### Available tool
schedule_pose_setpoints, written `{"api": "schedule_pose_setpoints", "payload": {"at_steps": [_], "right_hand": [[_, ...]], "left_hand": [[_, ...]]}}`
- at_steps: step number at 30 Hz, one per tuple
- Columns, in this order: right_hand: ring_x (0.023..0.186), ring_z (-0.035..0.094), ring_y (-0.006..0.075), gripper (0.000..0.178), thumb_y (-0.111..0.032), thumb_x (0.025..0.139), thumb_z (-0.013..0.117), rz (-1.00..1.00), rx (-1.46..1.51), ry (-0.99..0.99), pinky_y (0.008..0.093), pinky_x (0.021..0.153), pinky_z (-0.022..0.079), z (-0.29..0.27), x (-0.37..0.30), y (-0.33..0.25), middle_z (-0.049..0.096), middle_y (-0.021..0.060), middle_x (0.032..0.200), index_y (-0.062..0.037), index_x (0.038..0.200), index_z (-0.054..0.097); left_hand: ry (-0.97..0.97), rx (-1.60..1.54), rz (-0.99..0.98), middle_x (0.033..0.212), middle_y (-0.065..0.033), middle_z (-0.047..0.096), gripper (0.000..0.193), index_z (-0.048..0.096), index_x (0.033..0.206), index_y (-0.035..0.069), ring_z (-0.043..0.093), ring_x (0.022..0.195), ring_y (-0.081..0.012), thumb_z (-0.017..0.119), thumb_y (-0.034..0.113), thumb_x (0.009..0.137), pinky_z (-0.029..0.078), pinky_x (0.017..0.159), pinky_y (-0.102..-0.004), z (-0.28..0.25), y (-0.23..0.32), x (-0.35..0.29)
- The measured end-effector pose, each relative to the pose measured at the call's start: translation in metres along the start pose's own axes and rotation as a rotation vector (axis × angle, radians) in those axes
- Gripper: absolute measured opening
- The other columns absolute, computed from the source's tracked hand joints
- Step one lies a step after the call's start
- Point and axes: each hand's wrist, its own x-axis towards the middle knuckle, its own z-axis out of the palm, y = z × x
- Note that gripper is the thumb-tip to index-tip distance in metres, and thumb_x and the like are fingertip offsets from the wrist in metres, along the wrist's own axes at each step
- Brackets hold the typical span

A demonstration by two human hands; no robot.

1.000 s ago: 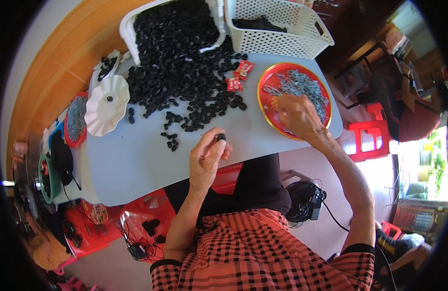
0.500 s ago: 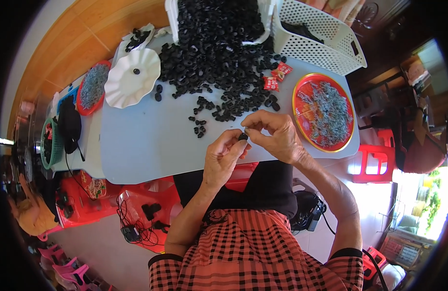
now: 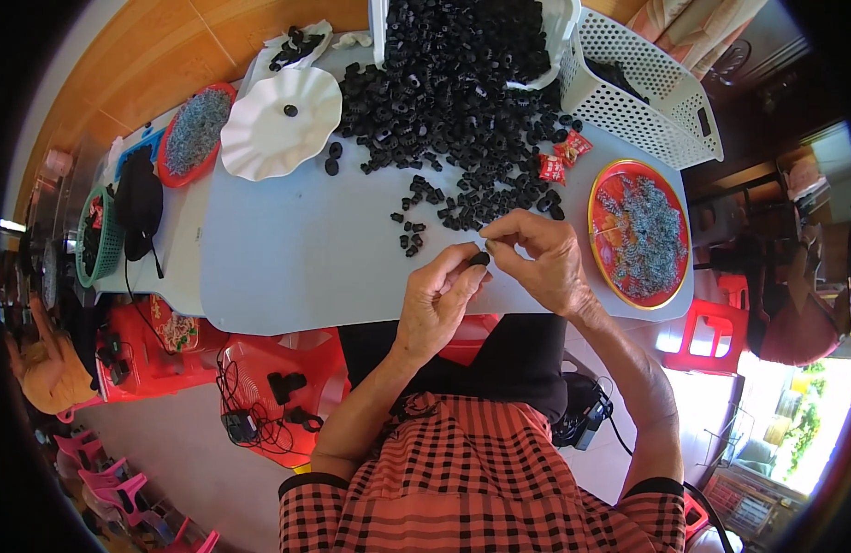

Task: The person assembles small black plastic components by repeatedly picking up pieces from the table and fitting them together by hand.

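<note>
Over the near edge of the pale table (image 3: pixel 287 249), my left hand (image 3: pixel 435 300) pinches a small round black plastic part (image 3: pixel 479 259) between thumb and fingertips. My right hand (image 3: pixel 543 263) is closed in a pinch against that part; whatever sits between its fingertips is too small to make out. Beyond both hands spreads a big heap of small black parts (image 3: pixel 425 111), spilling from a white bin (image 3: pixel 566 46) lying open toward me. To the right, a round red tray with a gold rim (image 3: pixel 595 249) bears a tangle of small greyish metal pieces (image 3: pixel 642 240).
A white scalloped dish (image 3: pixel 255 138) holds one black part (image 3: pixel 290 111). Two red packets (image 3: pixel 552 169) lie by the heap. At the far right stands a white perforated basket (image 3: pixel 665 129). Leftward are another red tray (image 3: pixel 172 175) and a green basket (image 3: pixel 86 267). Cables (image 3: pixel 260 415) lie on a red stool.
The whole view has shifted, so the table's things sit farther right in the picture. Both hands stay close together at the black part, and the left fingers have tilted slightly around it.
</note>
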Motion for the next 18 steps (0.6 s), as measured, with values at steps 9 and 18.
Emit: {"api": "schedule_pose_setpoints", "payload": {"at_steps": [9, 18], "right_hand": [[0.085, 0.062, 0.009, 0.014, 0.002, 0.086, 0.062, 0.04, 0.173, -0.046, 0.0254, 0.076, 0.051, 0.002, -0.006, -0.006, 0.067, 0.0056, 0.09, 0.002, 0.099, 0.066], [0.089, 0.062, 0.0111, 0.014, 0.003, 0.087, 0.062, 0.037, 0.203, -0.005, 0.0263, 0.08, 0.051, 0.01, -0.01, -0.009, 0.066, 0.0061, 0.092, 0.0033, 0.101, 0.065]], "left_hand": [[0.011, 0.028, 0.049, 0.082, -0.0022, 0.061, 0.021, 0.057, 0.109, -0.004, 0.051, 0.07, -0.0047, 0.058, 0.012, 0.095, 0.042, 0.061, -0.0195, -0.004, 0.0, -0.003], [0.055, 0.147, 0.06, 0.08, -0.0004, 0.057, 0.018, 0.059, 0.108, -0.003, 0.051, 0.07, -0.0055, 0.06, 0.002, 0.091, 0.041, 0.061, -0.0202, -0.003, 0.004, -0.003]]}}
